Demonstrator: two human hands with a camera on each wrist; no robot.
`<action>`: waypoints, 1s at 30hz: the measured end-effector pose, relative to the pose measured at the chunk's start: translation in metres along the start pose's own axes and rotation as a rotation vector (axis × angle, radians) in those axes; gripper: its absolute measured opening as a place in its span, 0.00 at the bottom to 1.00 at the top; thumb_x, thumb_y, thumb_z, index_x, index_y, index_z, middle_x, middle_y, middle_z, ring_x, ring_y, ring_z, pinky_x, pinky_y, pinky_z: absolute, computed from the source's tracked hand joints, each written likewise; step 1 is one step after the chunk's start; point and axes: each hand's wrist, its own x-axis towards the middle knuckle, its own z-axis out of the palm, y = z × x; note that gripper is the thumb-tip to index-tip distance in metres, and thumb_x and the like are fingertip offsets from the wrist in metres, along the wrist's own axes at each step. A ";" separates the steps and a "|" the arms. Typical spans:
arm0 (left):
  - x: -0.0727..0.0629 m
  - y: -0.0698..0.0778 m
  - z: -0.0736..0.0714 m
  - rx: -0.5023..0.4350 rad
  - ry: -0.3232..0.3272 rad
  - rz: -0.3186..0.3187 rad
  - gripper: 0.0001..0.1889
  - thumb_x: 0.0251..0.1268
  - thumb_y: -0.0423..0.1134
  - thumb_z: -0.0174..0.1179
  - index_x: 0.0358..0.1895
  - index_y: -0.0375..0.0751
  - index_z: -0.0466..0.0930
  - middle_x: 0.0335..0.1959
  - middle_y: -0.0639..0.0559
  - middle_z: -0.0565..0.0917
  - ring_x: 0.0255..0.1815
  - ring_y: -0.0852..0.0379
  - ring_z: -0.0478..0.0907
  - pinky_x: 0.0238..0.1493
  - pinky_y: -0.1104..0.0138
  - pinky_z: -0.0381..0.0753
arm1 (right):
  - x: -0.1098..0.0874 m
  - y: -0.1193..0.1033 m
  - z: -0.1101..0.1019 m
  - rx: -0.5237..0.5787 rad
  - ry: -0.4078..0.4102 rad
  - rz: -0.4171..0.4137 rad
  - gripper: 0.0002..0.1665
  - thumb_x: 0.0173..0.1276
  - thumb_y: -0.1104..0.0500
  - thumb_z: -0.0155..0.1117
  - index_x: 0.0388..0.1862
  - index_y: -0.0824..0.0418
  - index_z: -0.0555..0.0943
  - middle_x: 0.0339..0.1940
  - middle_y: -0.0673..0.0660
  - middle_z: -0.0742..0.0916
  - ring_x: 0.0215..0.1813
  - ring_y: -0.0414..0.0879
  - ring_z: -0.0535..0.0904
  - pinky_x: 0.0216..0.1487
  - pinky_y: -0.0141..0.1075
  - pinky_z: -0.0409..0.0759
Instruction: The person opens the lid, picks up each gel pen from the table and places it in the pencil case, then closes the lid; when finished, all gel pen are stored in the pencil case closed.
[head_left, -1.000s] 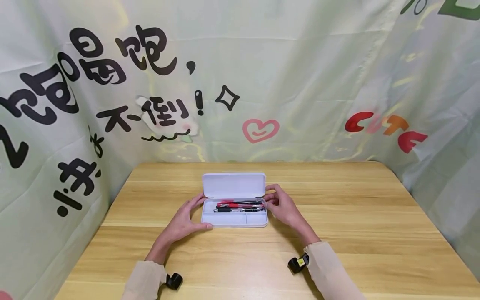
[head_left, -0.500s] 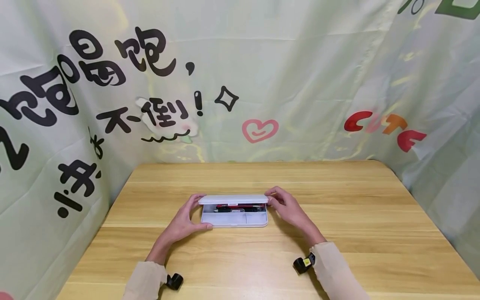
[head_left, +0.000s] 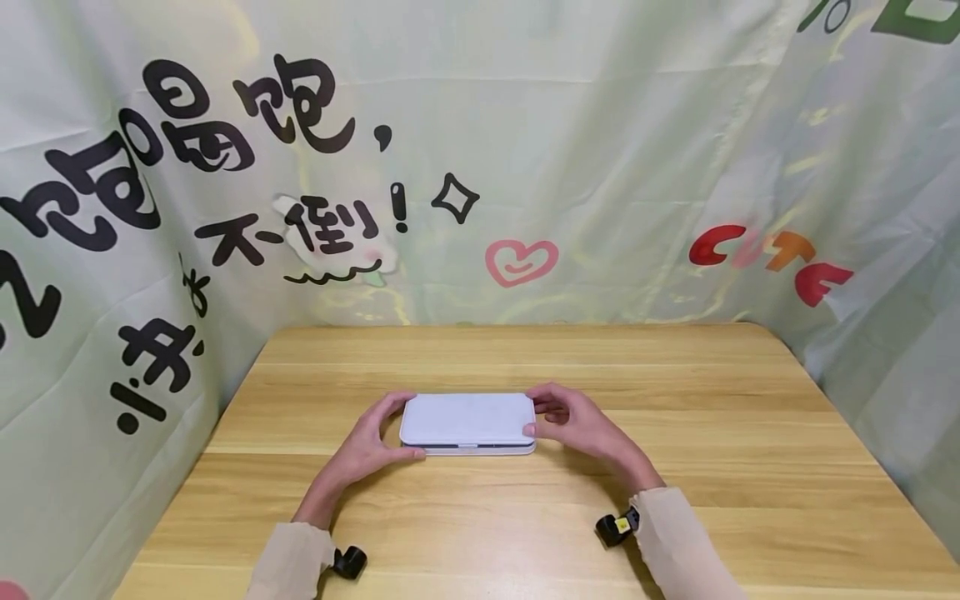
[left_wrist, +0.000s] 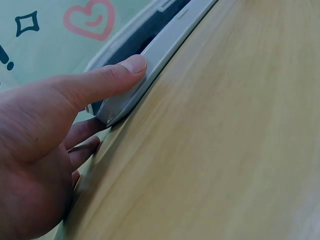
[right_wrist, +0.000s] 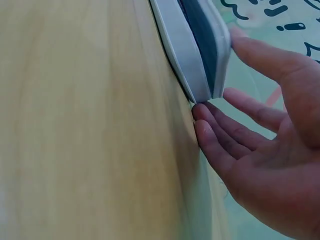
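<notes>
A pale white pencil case (head_left: 463, 419) lies on the wooden table in the head view, its lid lowered almost all the way. A thin dark gap runs along the front below the lid, and the pens inside are hidden. My left hand (head_left: 365, 440) holds the case's left end, thumb at the front wall and fingers round towards the back corner. At the right end, my right hand (head_left: 583, 422) has its thumb on the lid's edge and its fingers at the back corner. In the right wrist view the lid (right_wrist: 216, 47) stands slightly apart from the base (right_wrist: 182, 47).
The wooden table (head_left: 480, 525) stretches around the case on all sides. Behind it hangs a pale green printed curtain (head_left: 600, 167) with black lettering and a pink heart. Small black cameras (head_left: 348, 562) sit at both wrists, by the beige sleeves (head_left: 686, 542).
The pencil case's lid has swung from upright forward and down over the pens. My right hand has followed it towards the front; my left hand has stayed at the left end.
</notes>
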 end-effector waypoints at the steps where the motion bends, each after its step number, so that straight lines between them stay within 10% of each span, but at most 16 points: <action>1: -0.001 -0.001 0.000 0.017 -0.006 0.000 0.47 0.49 0.48 0.82 0.74 0.45 0.68 0.73 0.42 0.71 0.75 0.38 0.64 0.73 0.36 0.58 | 0.000 0.001 0.000 -0.003 -0.012 -0.008 0.36 0.65 0.53 0.77 0.67 0.66 0.75 0.59 0.60 0.84 0.60 0.55 0.80 0.66 0.53 0.76; 8: -0.004 -0.003 -0.002 0.021 -0.055 -0.019 0.43 0.61 0.47 0.75 0.78 0.47 0.66 0.78 0.40 0.65 0.79 0.35 0.56 0.76 0.35 0.36 | -0.003 0.005 0.002 -0.004 -0.045 -0.022 0.39 0.64 0.54 0.78 0.70 0.67 0.73 0.62 0.62 0.83 0.62 0.58 0.79 0.69 0.56 0.73; 30: -0.001 0.000 -0.004 0.030 -0.051 -0.019 0.39 0.65 0.46 0.72 0.78 0.44 0.66 0.78 0.38 0.64 0.80 0.34 0.54 0.76 0.33 0.37 | -0.005 0.000 0.003 -0.012 -0.036 -0.002 0.39 0.64 0.54 0.78 0.70 0.64 0.73 0.62 0.59 0.82 0.64 0.56 0.77 0.69 0.55 0.72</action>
